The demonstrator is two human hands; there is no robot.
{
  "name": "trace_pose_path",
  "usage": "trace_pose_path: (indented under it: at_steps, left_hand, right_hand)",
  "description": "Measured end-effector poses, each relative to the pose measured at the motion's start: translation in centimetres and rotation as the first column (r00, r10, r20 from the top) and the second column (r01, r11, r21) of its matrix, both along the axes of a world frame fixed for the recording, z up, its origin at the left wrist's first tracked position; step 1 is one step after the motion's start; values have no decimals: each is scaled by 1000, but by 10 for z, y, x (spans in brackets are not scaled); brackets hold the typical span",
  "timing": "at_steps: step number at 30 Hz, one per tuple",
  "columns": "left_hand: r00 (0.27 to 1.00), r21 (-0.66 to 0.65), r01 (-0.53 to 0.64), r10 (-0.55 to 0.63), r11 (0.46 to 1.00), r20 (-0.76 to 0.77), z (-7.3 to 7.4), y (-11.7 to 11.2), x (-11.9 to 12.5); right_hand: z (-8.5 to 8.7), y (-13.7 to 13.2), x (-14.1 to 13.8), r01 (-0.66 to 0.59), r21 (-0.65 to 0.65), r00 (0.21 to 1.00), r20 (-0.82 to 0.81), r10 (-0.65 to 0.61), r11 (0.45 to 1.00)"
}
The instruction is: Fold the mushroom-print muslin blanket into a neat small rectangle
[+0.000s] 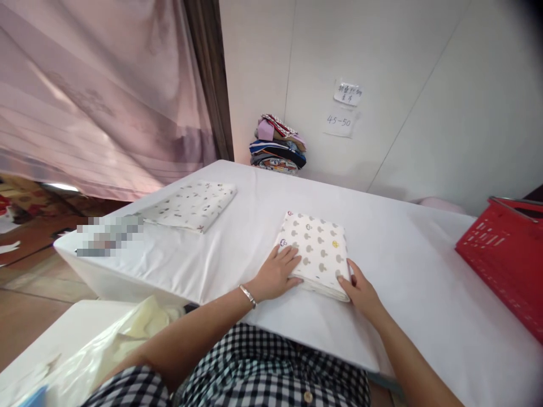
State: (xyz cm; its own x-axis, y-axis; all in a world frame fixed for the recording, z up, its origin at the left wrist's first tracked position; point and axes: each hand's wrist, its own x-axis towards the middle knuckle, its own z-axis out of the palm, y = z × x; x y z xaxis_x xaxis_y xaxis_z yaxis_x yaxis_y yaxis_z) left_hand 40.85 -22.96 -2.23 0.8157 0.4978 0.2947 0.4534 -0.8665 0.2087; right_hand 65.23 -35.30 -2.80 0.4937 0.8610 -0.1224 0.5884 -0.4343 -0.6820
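Observation:
A folded white cloth [320, 240] printed with grey mushroom-like shapes and a few coloured ones lies near the front edge of the white-covered table [241, 249]. My left hand [278, 274] rests flat on its near left corner, fingers stretched out. At the near right corner, my right hand [360, 291] pinches the cloth, thumb on top and fingers along the side. Several layers show at the near edge. Farther left on the table is another white cloth [193, 204] with small scattered prints, apart from both hands.
A red plastic basket [496, 249] stands at the table's right end. Folded fabrics [278, 147] are piled by the wall, where paper notes [348, 94] hang. A pink curtain [127, 96] covers the left. Clear plastic packaging [136, 333] lies on a lower white surface [72, 325]. One table item is blurred out.

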Motion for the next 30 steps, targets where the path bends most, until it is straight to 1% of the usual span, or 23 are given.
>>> trace_pose_path:
  at_steps: [2,5,7,9,13,15,18,19,21,22,24,27,30]
  left_hand:
    - [1000,3,17,-17,1000,-16,-4,-2,-3]
    - [998,-22,57,-58,998,-22,-1,-1,-11]
    - [999,-23,42,-42,999,-3,3,2,-13]
    - [1000,-5,17,-17,1000,4,4,3,-13]
    - [1000,25,28,-28,999,-2,-4,0,-15]
    - [999,11,40,-40,999,34,-7,-1,-18]
    - [991,-36,62,-57,997,120,-3,8,-19]
    - [988,-41,42,-35,998,152,-1,13,-16]
    - [979,-32,-48,53,998,199,4,25,-6]
    - [974,-28,-102,106,994,202,5,31,0]
    - [972,-51,-178,183,983,147,3,39,13]
    - [978,-128,-202,207,971,25,-4,41,24]
    - [983,-142,-179,185,973,23,-11,36,20]
  right_hand:
    - [-1,-5,-1,-72,-23,997,-23,71,997]
    - [0,-11,-1,-116,-40,993,-40,115,992]
    - [3,-8,0,-109,-62,994,-35,107,992]
    - [7,-2,1,-89,-75,996,-25,87,993]
    - [10,5,0,-69,-99,997,18,71,993]
    - [8,3,0,-80,-133,995,49,87,988]
    - [7,2,2,-106,-139,985,122,123,985]
    - [8,5,3,-113,-112,976,173,131,987]
    - [9,14,3,-128,-24,945,300,129,991]
    - [9,19,2,-144,24,926,355,126,989]
    - [6,31,-1,-215,78,895,415,165,973]
    - [-4,42,-6,-333,60,864,418,279,941]
    - [-15,42,-6,-363,40,859,402,318,931]
